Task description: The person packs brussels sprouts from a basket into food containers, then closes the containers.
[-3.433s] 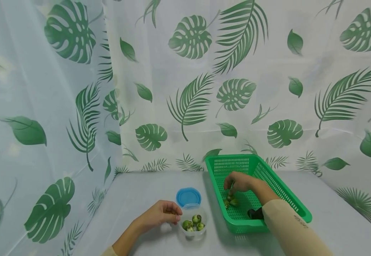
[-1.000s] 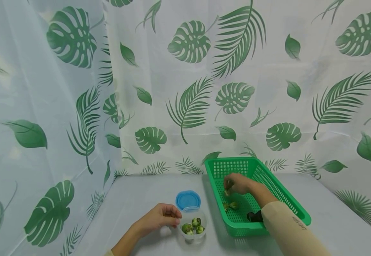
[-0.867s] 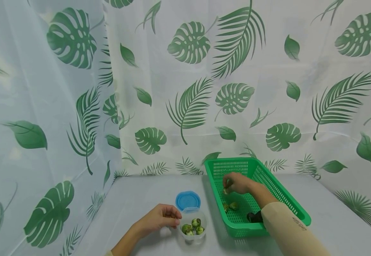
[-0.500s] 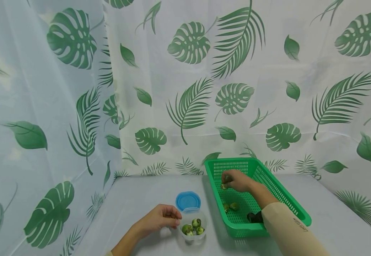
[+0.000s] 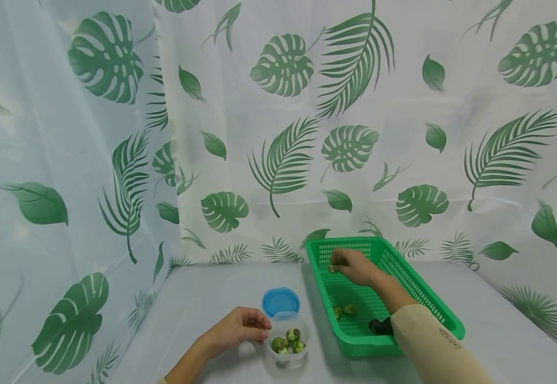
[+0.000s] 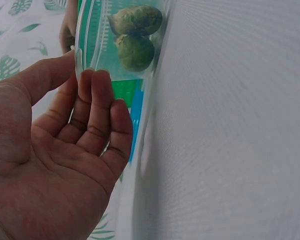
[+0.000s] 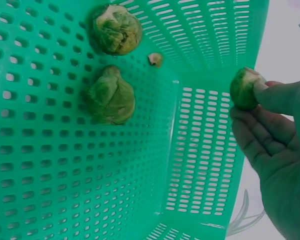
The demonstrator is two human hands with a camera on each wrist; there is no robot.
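Note:
My right hand (image 5: 355, 265) pinches a Brussels sprout (image 7: 246, 89) between thumb and fingertips, above the far left part of the green basket (image 5: 328, 314). Two more Brussels sprouts, one (image 7: 111, 97) closer to me in the right wrist view and another (image 7: 118, 31) beside it, lie on the basket floor. A small leaf scrap (image 7: 155, 59) sits near them. My left hand (image 5: 237, 329) holds the rim of a clear plastic container (image 6: 84, 45), thumb and fingertips at its edge. Several Brussels sprouts (image 5: 293, 335) rest inside that container.
A blue lid (image 5: 280, 302) lies on the white table (image 5: 230, 282) behind the container. Something dark (image 5: 381, 326) lies at the near end of the basket, partly hidden by my right sleeve. A leaf-patterned curtain (image 5: 240, 160) stands behind and at the left.
My right hand has lifted a Brussels sprout off the basket floor, moving up and away toward the basket's far left side. My left hand has stayed at the container.

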